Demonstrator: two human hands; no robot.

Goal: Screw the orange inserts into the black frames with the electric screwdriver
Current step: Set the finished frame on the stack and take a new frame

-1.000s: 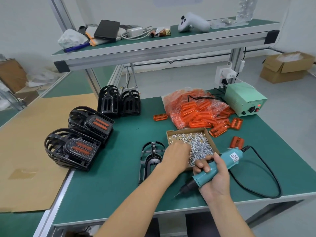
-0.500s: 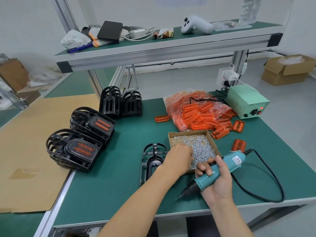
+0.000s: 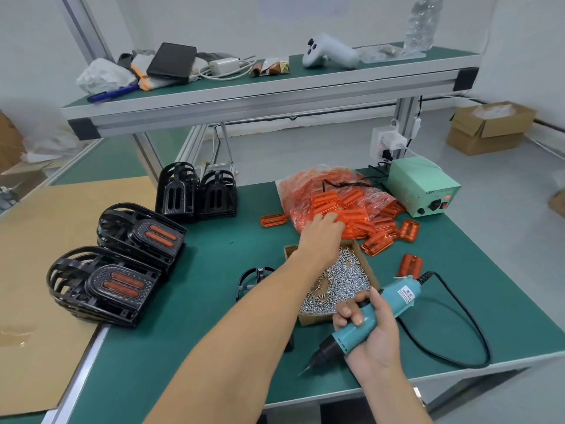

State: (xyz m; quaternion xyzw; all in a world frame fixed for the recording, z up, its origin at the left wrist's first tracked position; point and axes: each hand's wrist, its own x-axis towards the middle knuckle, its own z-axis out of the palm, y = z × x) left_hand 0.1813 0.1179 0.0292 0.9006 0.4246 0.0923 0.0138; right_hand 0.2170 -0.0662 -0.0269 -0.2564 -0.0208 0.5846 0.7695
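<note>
Since a second ago my left hand (image 3: pixel 321 237) has left the cardboard box of screws (image 3: pixel 339 283) and reached forward to the pile of orange inserts (image 3: pixel 351 212) spilling from their clear bag; its fingers are curled down onto the near inserts, but from here I cannot tell whether they have one pinched yet. Going left to right: two finished black frames with orange inserts (image 3: pixel 122 270) lie stacked at the bench's left edge, two bare black frames (image 3: pixel 198 194) stand behind them, and the frame I am working on (image 3: pixel 258 278) lies flat mostly under my left forearm. An insert looks like thin, light, stiff plastic, glossy and likely slippery, so I judge it best taken by its long edges between thumb and fingertips, lifted clear of the crinkly bag. My right hand (image 3: pixel 370 335) is wrapped firmly around the teal electric screwdriver (image 3: pixel 367 319), bit pointing down toward the bench front, cord trailing right toward the green power supply (image 3: pixel 422 188).
</note>
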